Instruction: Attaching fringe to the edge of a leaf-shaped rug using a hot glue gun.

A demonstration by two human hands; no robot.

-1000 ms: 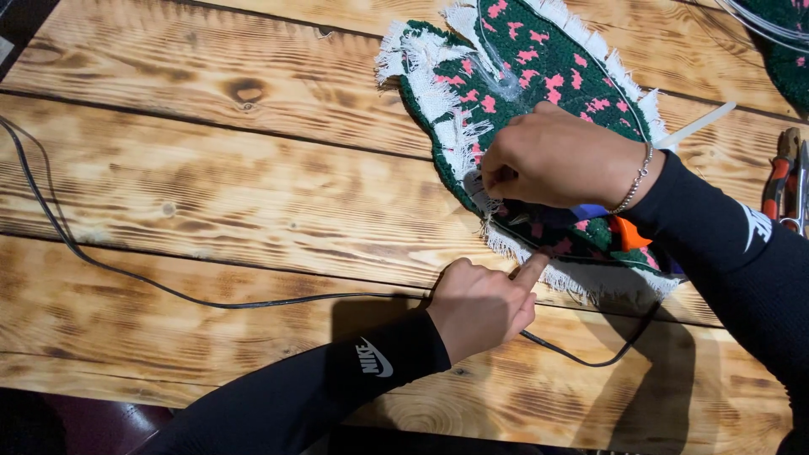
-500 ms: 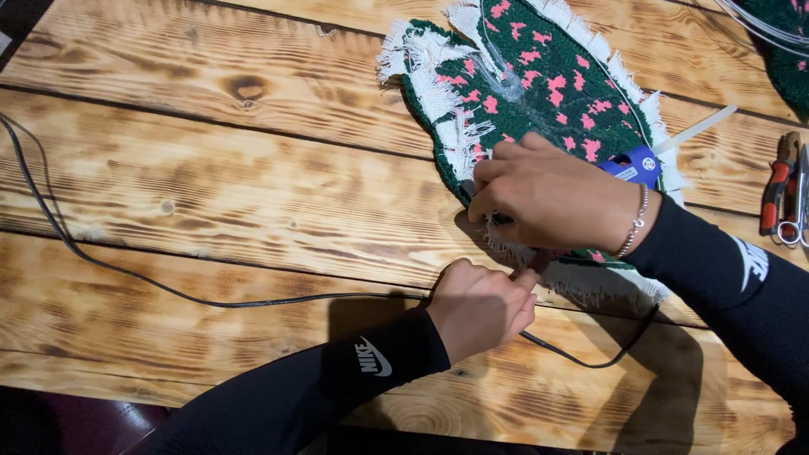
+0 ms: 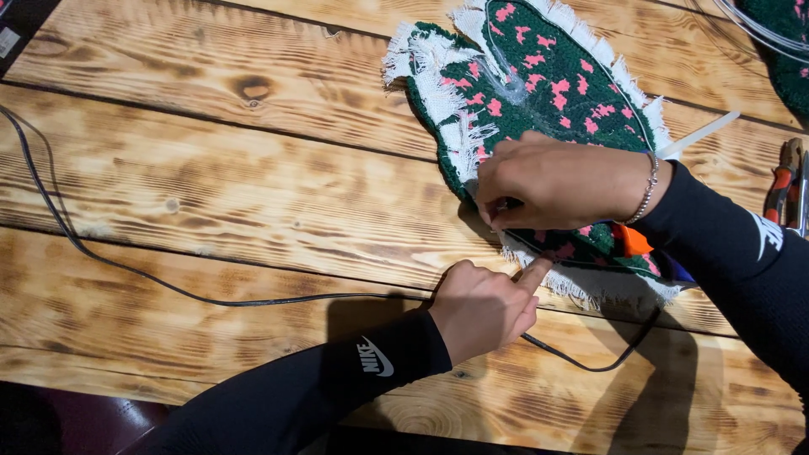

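A dark green tufted rug piece (image 3: 556, 84) with pink flecks and a frayed white cloth border lies on the wooden table (image 3: 211, 185). My right hand (image 3: 560, 181) rests on its lower part, fingers closed around a blue and orange tool (image 3: 632, 240) that looks like a glue gun and is mostly hidden under my palm. A white stick (image 3: 699, 135) juts out behind my wrist. My left hand (image 3: 480, 307) is curled, and its extended index finger presses the rug's lower fringe just below my right hand.
A black cable (image 3: 168, 286) runs across the table and loops under the rug's lower edge. Red-handled pliers (image 3: 784, 190) lie at the right edge. Another green tufted piece (image 3: 788, 50) shows at the top right corner.
My right hand has slid down and to the left along the rug's edge, covering more of the tool. My left hand has stayed put with its finger on the fringe.
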